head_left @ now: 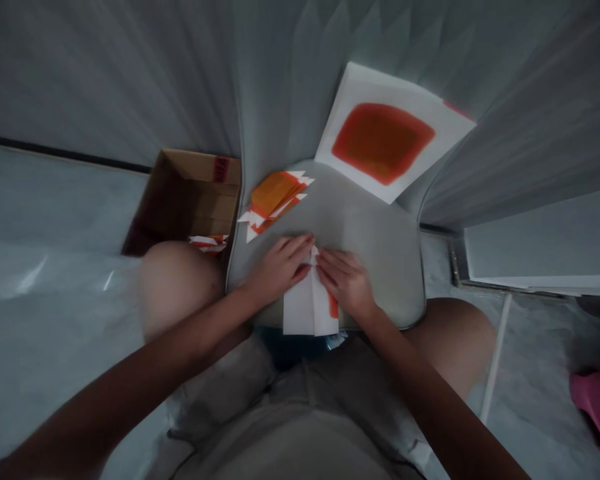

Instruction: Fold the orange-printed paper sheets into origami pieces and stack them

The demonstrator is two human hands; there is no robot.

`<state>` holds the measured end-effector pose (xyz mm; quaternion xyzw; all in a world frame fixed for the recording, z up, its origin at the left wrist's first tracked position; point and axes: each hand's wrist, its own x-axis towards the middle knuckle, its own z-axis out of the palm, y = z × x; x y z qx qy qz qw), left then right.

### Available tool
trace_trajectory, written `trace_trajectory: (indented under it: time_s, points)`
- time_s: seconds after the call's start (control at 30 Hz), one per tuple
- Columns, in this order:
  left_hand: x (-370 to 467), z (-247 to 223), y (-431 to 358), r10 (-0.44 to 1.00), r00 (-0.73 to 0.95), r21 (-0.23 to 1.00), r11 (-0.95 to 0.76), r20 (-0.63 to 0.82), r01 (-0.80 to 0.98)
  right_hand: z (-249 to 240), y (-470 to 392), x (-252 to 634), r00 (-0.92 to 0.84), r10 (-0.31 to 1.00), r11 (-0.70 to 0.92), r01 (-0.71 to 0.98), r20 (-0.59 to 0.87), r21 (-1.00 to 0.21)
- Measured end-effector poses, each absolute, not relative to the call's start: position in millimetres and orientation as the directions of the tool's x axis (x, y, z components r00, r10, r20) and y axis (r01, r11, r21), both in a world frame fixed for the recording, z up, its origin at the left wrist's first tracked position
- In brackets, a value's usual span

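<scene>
A partly folded white sheet of paper (300, 310) with an orange patch on its right side lies on the grey seat of a chair (380, 267) between my knees. A crease runs down its middle, and its far end narrows to a point. My left hand (283, 267) holds the left side of that point, fingers pressed together. From the right, my right hand (347, 280) pinches the paper near the same tip. The fingertips of both hands almost meet there. Beyond my left hand lies a stack of folded orange-and-white papers (276, 197), with pointed ends.
Leaning on the chair's back is a larger white stack of sheets (400, 90) with an orange-red square. An open cardboard box (175, 200) stands left of the chair, with folded papers (209, 241) inside. A pink object (597, 407) is on the floor at right.
</scene>
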<state>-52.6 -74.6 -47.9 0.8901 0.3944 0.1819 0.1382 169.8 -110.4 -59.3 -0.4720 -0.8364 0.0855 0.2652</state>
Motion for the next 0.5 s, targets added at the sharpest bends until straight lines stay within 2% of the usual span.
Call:
trace_trajectory:
  time_s: [0.27,0.5]
  points:
    - [-50.0,-47.8,-77.8,0.719,0.674,0.244,-0.694,0.171,0.678,-60.8,-109.9,171.1,-0.393,0.834,0.538,0.734,0.388,-0.414]
    - [-49.7,-41.4,-80.6,0.719,0.678,0.184,-0.695,0.153,0.695,-63.2,-109.8,171.0,-0.393,0.848,0.523,0.732,0.356,-0.436]
